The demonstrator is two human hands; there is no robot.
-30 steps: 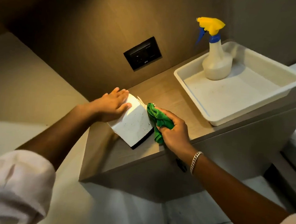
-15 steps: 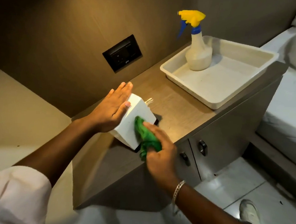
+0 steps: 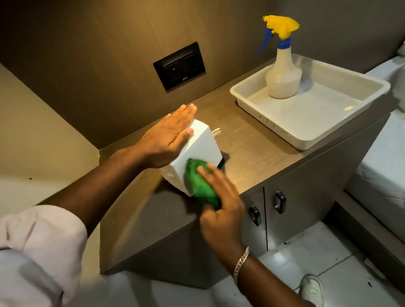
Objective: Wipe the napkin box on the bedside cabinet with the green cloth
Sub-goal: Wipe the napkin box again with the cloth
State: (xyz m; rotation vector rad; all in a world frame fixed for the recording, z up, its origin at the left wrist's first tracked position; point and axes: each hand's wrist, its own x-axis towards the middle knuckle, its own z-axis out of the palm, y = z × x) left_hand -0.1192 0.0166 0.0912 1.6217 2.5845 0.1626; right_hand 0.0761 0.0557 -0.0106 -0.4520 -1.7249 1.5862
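1. Both hands are on the job: my left hand lies flat, fingers straight and together, pressed against the left face of the napkin box to steady it.
2. My right hand has its fingers curled over the green cloth, pressing the bunched wad against the near corner of the box, low on the face that points toward me.
3. The box sits on the bedside cabinet, near its front edge. It looks tipped to me, with a dark base showing at its right lower edge and a bit of napkin poking out on the far side.
4. Progress, as I judge it: the wipe is under way, with the cloth in contact and blurred as if mid-stroke. I cannot tell from this view which faces are already clean.
5. What probably remains is the far face, the side under my left palm, and the top.
6. The box is held between my two hands, left above and behind, right below and in front.
7. Well apart on the cabinet, a spray bottle stands in a white tray, untouched.
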